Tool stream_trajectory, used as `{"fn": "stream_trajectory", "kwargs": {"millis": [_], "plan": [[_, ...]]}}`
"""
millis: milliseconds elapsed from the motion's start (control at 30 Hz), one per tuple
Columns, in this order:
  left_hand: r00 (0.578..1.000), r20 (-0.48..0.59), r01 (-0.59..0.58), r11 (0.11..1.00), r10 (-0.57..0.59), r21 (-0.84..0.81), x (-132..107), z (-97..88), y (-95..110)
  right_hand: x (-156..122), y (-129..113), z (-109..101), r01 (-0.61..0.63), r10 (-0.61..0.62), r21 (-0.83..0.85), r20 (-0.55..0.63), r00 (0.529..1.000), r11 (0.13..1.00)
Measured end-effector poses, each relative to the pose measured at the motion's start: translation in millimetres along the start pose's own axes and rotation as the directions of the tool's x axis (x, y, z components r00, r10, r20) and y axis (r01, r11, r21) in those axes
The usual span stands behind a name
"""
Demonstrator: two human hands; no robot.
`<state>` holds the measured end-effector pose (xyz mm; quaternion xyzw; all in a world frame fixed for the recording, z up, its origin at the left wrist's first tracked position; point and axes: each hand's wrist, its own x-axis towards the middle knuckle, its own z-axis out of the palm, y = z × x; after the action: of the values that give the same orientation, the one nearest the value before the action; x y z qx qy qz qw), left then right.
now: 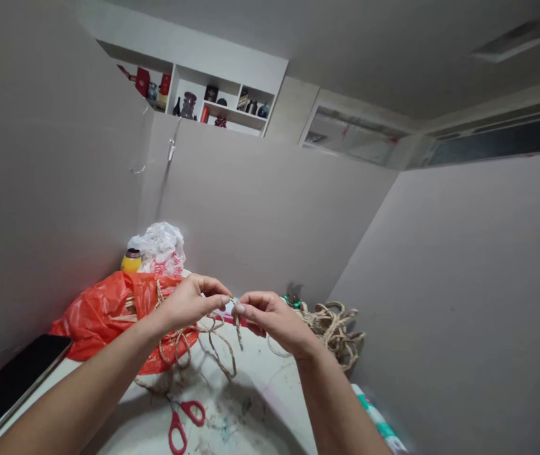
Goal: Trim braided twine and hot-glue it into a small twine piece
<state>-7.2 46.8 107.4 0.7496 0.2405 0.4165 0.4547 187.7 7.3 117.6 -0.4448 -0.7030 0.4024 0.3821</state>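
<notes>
Nearest the camera, the person's two bare forearms (94,382) reach in from the bottom edge, one on each side. At the end of one, the left hand (191,303) has thumb and forefinger pressed together, pinching the upper end of a thin braided cord (238,332). The right hand (272,316) pinches the same cord just beside it, thumb against curled fingers, and the cord's short tail hangs below these fingertips, above the table (251,385). The detail where the fingertips nearly meet is too small to make out.

Just past the left hand, a loose length of rope (225,363) loops over the white, stained tabletop and partly across a red plastic bag (94,309). Below the hands lie scissors (177,433) with red handles, their blades pointing away from the camera. Beyond the right hand, a tangled heap of rope (341,328) sits near the wall (454,303). Farther left, a dark, flat device (14,385) lies along the table's edge. Behind the red bag are a yellow jar (131,261) and a crumpled white bag (160,243). High up, a shelf unit (171,88) holds small ornaments.
</notes>
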Motion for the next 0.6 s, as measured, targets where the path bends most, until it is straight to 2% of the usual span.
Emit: {"fn": "stream_trajectory", "kwargs": {"millis": [100, 233, 367, 600], "plan": [[0.999, 0.035, -0.003, 0.999, 0.004, -0.032, -4, 3.9, 8, -11, 4, 5, -0.039, 0.043, 0.114, -0.032, 0.999, 0.993], [0.994, 0.112, 0.025, 0.995, -0.014, -0.095, -6, 17.5, 10, -35, 16, 13, -0.036, 0.079, 0.259, -0.158, 0.984, 0.965], [0.967, 0.251, 0.104, 0.970, -0.047, -0.218, -9, 40.5, -2, -64, 28, 18, 0.012, 0.103, 0.351, -0.307, 0.946, 0.936], [0.918, 0.383, 0.180, 0.970, -0.105, -0.165, -20, 84.1, -20, -105, 55, 24, 0.008, 0.200, 0.441, -0.422, 0.884, 0.898]]}}
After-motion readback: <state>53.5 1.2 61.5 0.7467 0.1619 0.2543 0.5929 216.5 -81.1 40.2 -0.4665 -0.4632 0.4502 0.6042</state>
